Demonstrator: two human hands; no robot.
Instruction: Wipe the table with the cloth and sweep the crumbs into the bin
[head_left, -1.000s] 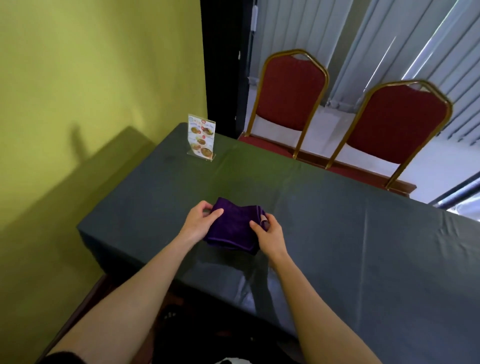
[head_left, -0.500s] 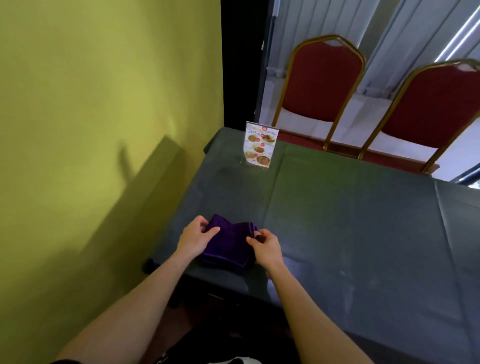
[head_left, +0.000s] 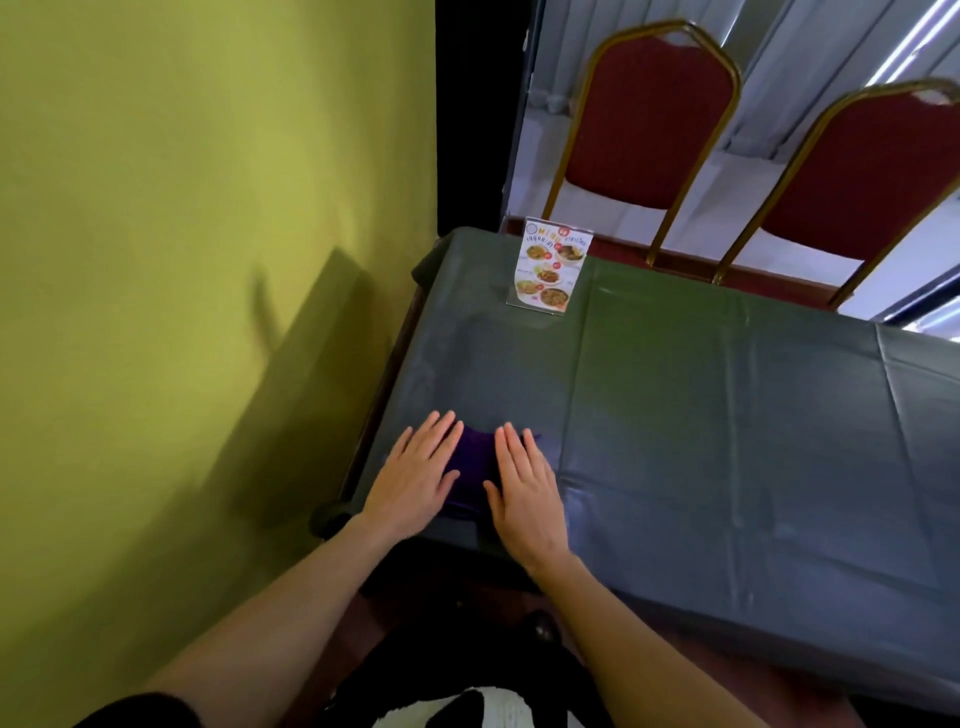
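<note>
A folded purple cloth (head_left: 475, 460) lies near the front left corner of the table (head_left: 701, 415), which wears a dark grey-green cover. My left hand (head_left: 415, 478) lies flat on the cloth's left part, fingers straight and pointing away from me. My right hand (head_left: 527, 493) presses flat on its right part in the same way. Most of the cloth is hidden under both palms. No crumbs and no bin show in the head view.
A clear stand with a food menu card (head_left: 550, 265) stands at the table's far left corner. Two red chairs with gold frames (head_left: 649, 119) (head_left: 862, 182) stand behind the far edge. A yellow-green wall (head_left: 208, 260) runs close along the table's left side.
Both hands have let go of the cloth's sides and now lie flat on top of it. The cloth sits closer to the table's left corner, and my view has turned left.
</note>
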